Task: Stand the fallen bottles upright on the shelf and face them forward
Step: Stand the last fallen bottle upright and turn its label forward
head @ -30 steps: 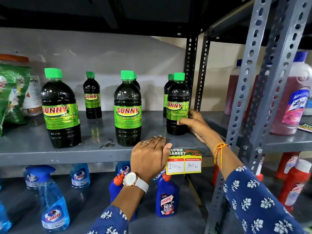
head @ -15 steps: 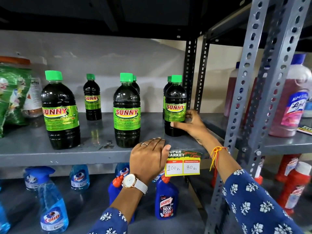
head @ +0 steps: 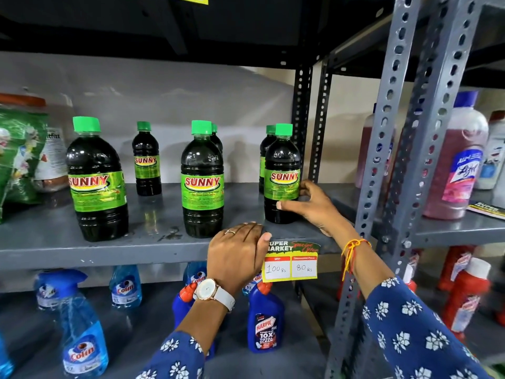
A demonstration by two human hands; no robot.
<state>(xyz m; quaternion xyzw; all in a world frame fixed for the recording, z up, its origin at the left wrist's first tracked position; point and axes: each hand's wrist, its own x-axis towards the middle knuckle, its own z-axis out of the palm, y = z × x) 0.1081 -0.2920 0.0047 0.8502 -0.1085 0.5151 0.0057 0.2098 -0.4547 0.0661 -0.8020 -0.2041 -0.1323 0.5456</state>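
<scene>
Several dark Sunny bottles with green caps stand upright on the grey shelf (head: 153,243). The rightmost front bottle (head: 281,170) has its label facing forward; my right hand (head: 311,206) grips its lower right side, thumb across the front. Another bottle (head: 264,149) stands just behind it. The middle bottle (head: 202,181) and the left large bottle (head: 97,181) also face forward, and a small bottle (head: 146,160) stands at the back. My left hand (head: 237,255) lies flat over the shelf's front edge, holding nothing.
A price tag (head: 291,265) hangs from the shelf edge beside my left hand. Grey slotted uprights (head: 382,149) rise to the right. Blue spray bottles (head: 82,332) and Harpic bottles (head: 265,321) fill the lower shelf. A green packet (head: 19,157) sits at far left, pink bottles (head: 459,165) at right.
My right hand has shifted the rightmost bottle slightly back and turned it, so its label now faces forward. My left hand stays on the shelf edge.
</scene>
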